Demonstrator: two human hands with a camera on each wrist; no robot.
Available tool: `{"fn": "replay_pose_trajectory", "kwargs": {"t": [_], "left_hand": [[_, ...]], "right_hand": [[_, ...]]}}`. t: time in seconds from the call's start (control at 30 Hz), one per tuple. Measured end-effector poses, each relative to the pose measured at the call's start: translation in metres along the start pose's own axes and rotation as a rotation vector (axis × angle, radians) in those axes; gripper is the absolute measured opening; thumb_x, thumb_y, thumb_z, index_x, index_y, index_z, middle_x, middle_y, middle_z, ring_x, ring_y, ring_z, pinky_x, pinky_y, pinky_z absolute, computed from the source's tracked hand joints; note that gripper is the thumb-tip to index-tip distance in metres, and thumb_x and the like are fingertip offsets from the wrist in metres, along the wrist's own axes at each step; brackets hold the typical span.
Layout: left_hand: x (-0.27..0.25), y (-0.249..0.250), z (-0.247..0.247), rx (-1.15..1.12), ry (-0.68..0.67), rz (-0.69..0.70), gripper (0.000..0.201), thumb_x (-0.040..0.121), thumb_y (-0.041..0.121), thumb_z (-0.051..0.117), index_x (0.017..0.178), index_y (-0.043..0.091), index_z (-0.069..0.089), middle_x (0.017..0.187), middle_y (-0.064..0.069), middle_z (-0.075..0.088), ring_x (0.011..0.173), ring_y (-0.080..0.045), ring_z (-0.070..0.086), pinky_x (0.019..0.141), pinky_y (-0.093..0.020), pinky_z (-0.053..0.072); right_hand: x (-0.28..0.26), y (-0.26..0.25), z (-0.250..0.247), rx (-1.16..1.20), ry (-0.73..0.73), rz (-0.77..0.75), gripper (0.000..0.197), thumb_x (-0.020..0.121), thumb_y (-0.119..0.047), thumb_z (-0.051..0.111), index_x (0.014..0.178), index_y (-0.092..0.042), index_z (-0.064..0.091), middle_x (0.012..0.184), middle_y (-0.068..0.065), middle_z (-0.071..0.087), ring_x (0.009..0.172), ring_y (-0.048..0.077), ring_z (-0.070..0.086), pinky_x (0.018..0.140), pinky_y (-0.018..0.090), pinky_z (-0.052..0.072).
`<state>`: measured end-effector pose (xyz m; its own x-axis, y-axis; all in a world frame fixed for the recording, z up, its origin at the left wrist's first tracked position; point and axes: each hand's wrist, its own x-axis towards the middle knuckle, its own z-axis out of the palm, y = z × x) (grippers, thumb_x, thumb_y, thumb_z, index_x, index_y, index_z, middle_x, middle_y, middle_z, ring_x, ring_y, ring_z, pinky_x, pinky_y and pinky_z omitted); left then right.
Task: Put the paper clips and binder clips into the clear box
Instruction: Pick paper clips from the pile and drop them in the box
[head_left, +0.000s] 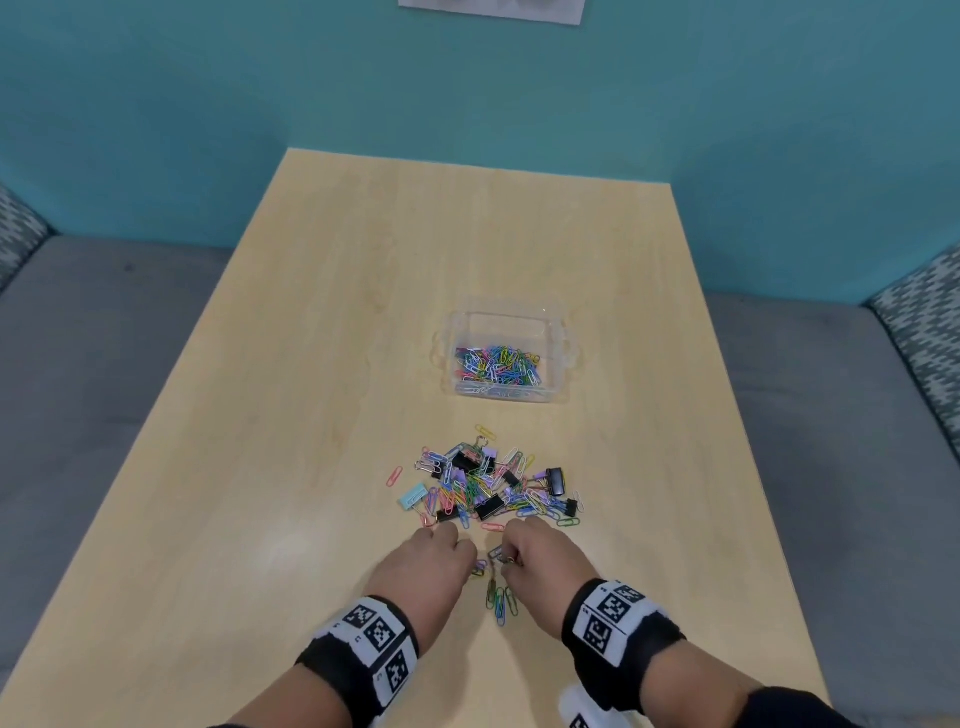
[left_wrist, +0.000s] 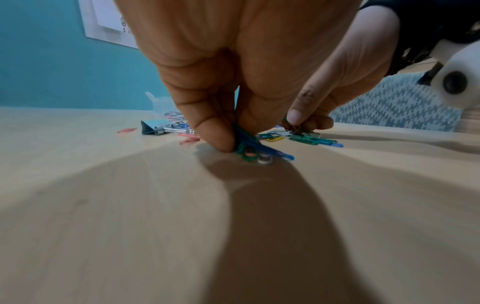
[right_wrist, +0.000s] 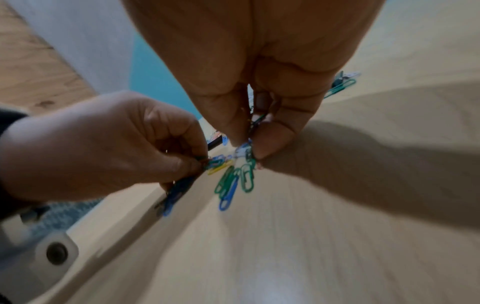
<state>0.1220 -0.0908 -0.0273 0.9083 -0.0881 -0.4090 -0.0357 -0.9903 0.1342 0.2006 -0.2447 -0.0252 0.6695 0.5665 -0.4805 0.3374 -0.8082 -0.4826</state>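
Right now both hands work at the near edge of the pile (head_left: 485, 483) on the table (head_left: 260, 415). The left hand (head_left: 426, 566) pinches a small bunch of paper clips (left_wrist: 249, 144); the right hand (head_left: 540, 558) pinches another bunch (right_wrist: 246, 152). Each would do best to close firmly and lift straight up, so loose clips (head_left: 501, 603) don't trail. One clear box (head_left: 504, 358) stands beyond, already holding clips. Roughly eight binder clips (head_left: 555, 480) show; the paper clips are too many to count.
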Motion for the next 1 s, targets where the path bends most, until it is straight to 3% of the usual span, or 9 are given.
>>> {"fn": "replay_pose_trajectory", "kwargs": {"t": [0.13,0.23,0.27,0.37,0.43,0.53,0.7,0.93,1.0], "left_hand": [[-0.002,-0.001,-0.015,-0.035,-0.058,-0.034,0.042,0.053,0.002,0.074,0.089,0.014,0.058,0.089,-0.006,0.057,0.069,-0.025,0.057,0.050,-0.030,0.032],[0.002,-0.006,-0.015,-0.054,-0.097,-0.077,0.055,0.022,0.012,0.083,0.063,0.022,0.048,0.064,0.004,0.049,0.044,-0.015,0.029,0.039,-0.025,0.019],[0.006,-0.010,-0.008,-0.058,-0.083,-0.067,0.058,0.024,0.013,0.083,0.063,0.023,0.041,0.064,0.004,0.046,0.046,-0.015,0.024,0.038,-0.026,0.019],[0.009,-0.011,-0.007,-0.186,-0.050,-0.125,0.028,0.071,0.005,0.056,0.078,0.021,0.035,0.085,-0.001,0.041,0.065,-0.023,0.036,0.056,-0.031,0.035],[0.011,-0.016,-0.009,-0.284,-0.023,-0.205,0.017,0.080,0.005,0.043,0.080,0.021,0.038,0.087,0.003,0.040,0.073,-0.022,0.040,0.060,-0.030,0.031],[0.011,-0.024,-0.014,-0.496,-0.016,-0.297,0.016,0.080,0.012,0.050,0.071,0.024,0.044,0.078,0.007,0.050,0.072,-0.015,0.047,0.057,-0.025,0.034],[0.034,-0.039,-0.059,-1.027,0.102,-0.419,0.019,0.073,0.003,0.061,0.062,0.019,0.060,0.050,0.000,0.060,0.047,-0.017,0.061,0.052,-0.028,0.048],[0.124,-0.060,-0.148,-1.084,0.387,-0.373,0.018,0.076,-0.003,0.058,0.071,0.013,0.064,0.062,-0.007,0.065,0.053,-0.019,0.067,0.057,-0.034,0.058],[0.137,-0.058,-0.155,-1.180,0.400,-0.371,0.015,0.079,-0.002,0.058,0.079,0.011,0.066,0.064,-0.008,0.065,0.058,-0.024,0.067,0.066,-0.040,0.060]], "right_hand": [[0.003,0.005,-0.013,0.244,-0.062,0.101,0.007,0.081,-0.012,0.055,0.080,-0.018,0.051,0.077,0.003,0.059,0.060,0.019,0.061,0.055,0.031,0.049],[0.006,0.009,-0.022,0.468,-0.108,0.197,0.008,0.078,-0.011,0.058,0.078,-0.016,0.052,0.066,0.002,0.057,0.045,0.015,0.060,0.049,0.029,0.045],[0.008,0.011,-0.027,0.524,-0.120,0.213,0.009,0.076,-0.010,0.059,0.077,-0.016,0.053,0.064,0.003,0.056,0.045,0.016,0.059,0.051,0.032,0.044],[0.012,0.014,-0.041,0.635,-0.153,0.213,0.009,0.074,-0.011,0.061,0.078,-0.015,0.053,0.060,0.005,0.058,0.047,0.021,0.060,0.052,0.036,0.043],[0.018,0.017,-0.048,0.675,-0.162,0.211,0.010,0.076,-0.011,0.062,0.078,-0.015,0.053,0.056,0.004,0.059,0.048,0.022,0.061,0.051,0.035,0.042],[0.026,0.016,-0.060,0.790,-0.144,0.217,0.014,0.075,-0.006,0.065,0.075,-0.014,0.055,0.055,0.008,0.058,0.046,0.023,0.059,0.054,0.039,0.041],[0.051,0.005,-0.098,0.992,-0.077,0.220,0.022,0.082,0.011,0.062,0.074,-0.006,0.051,0.057,0.015,0.052,0.040,0.018,0.050,0.038,0.022,0.044],[0.115,-0.020,-0.159,1.092,0.202,0.182,0.021,0.086,0.007,0.061,0.076,-0.008,0.050,0.068,0.012,0.056,0.049,0.017,0.053,0.047,0.028,0.052],[0.122,-0.027,-0.166,1.174,0.198,0.192,0.010,0.089,-0.001,0.062,0.086,-0.006,0.053,0.079,0.013,0.059,0.059,0.021,0.061,0.058,0.031,0.058]]}}
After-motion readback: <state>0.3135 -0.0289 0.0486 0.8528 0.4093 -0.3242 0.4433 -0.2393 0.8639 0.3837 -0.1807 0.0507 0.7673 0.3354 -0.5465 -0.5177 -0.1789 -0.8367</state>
